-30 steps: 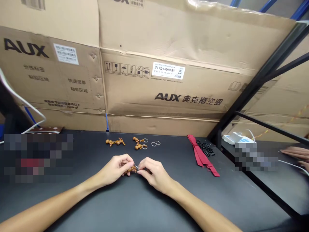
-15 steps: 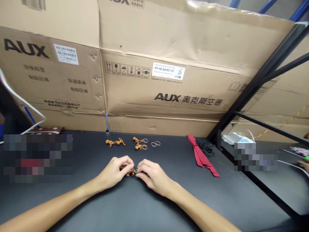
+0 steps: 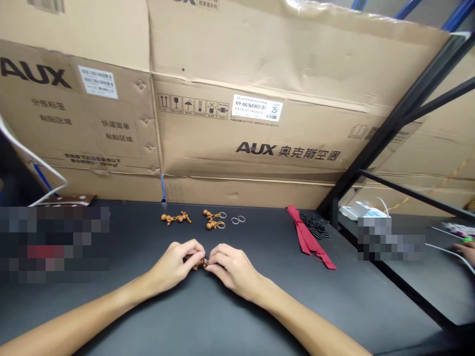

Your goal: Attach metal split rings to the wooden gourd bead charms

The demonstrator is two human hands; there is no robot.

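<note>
The left hand point(image 3: 172, 264) and right hand point(image 3: 233, 269) meet low on a black work table point(image 3: 260, 316), well to the left of a bundle of red ribbon point(image 3: 306, 237), the landmark here. Both hands are closed in a tight pinch, not released. The left fingers point(image 3: 191, 249) curl around a small orange-brown gourd charm point(image 3: 201, 265), which is mostly hidden, and the right fingertips point(image 3: 212, 262) grip a small metal split ring point(image 3: 205, 260) at the charm's end. The exact hold on the ring is too small to tell.

Farther left of the ribbon, near the table's back edge, lie two more gourd charms point(image 3: 176, 217) point(image 3: 211, 220), the nearer one with rings attached point(image 3: 221, 215). Two loose rings point(image 3: 238, 219) sit closer to the ribbon. Black plastic pieces point(image 3: 315, 226) touch its right side. Beyond the ribbon, behind a black shelf frame point(image 3: 393, 118), a co-worker's hand point(image 3: 466, 249) rests on a separate table point(image 3: 438, 287). AUX cartons point(image 3: 260, 143) stand behind the ribbon
</note>
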